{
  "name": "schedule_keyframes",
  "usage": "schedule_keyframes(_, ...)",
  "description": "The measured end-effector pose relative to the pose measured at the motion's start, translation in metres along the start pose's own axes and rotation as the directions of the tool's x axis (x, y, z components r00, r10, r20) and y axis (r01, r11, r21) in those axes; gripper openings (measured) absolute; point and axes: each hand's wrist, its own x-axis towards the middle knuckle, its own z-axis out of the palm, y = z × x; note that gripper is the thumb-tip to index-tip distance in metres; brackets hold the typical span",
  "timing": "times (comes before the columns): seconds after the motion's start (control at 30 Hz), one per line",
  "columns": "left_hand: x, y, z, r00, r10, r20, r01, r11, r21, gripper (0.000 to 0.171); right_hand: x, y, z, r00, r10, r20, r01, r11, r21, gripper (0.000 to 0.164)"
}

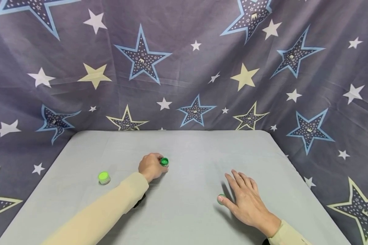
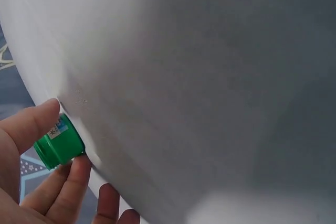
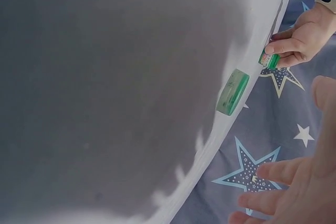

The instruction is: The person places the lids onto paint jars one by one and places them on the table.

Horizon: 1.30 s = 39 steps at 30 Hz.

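My left hand (image 1: 150, 166) pinches a small green jar (image 1: 164, 161) between thumb and fingers, near the table's middle. In the left wrist view the jar (image 2: 60, 141) shows its ridged neck and part of a printed label, with the thumb on one side and fingertips on the other. My right hand (image 1: 250, 202) has its fingers spread above the table on the right. By its thumb is a green lid (image 1: 220, 198), mostly covered in the head view. From the right wrist the lid (image 3: 233, 92) appears as a flat, round green piece on the cloth, apart from the fingers.
A small clear jar with a lime-green lid (image 1: 104, 177) stands upright at the left, beyond my left forearm. Light grey cloth (image 1: 187, 217) covers the table. Behind it and at the sides hangs a dark star-patterned curtain (image 1: 178, 41).
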Motion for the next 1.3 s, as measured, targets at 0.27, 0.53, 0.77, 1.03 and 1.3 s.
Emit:
schedule_keyframes(0.27, 0.002, -0.001, 0.003, 1.000, -0.006, -0.022, 0.005, 1.000, -0.010, 0.039, 0.000, 0.000, 0.002, 1.000, -0.002, 0.002, 0.002, 1.000, -0.007, 0.081)
schedule_keyframes(0.53, 0.000, -0.001, 0.004, 1.000, -0.013, -0.029, 0.012, 1.000, -0.029, 0.035, 0.000, 0.000, 0.003, 1.000, -0.004, 0.008, 0.004, 1.000, -0.016, 0.081)
schedule_keyframes(0.77, -0.008, -0.005, 0.002, 0.999, 0.035, -0.026, -0.037, 0.997, -0.067, 0.032, -0.002, -0.001, 0.003, 1.000, -0.007, 0.009, 0.007, 1.000, -0.019, 0.081)
schedule_keyframes(1.03, -0.018, -0.006, -0.008, 0.998, 0.054, -0.013, -0.055, 0.992, -0.115, 0.032, -0.001, -0.002, 0.004, 1.000, -0.014, 0.005, 0.014, 1.000, -0.022, 0.081)
schedule_keyframes(1.3, -0.032, -0.001, -0.019, 0.998, 0.059, 0.019, -0.055, 0.982, -0.181, 0.034, 0.001, -0.004, 0.003, 1.000, -0.018, 0.011, 0.019, 1.000, -0.025, 0.081)
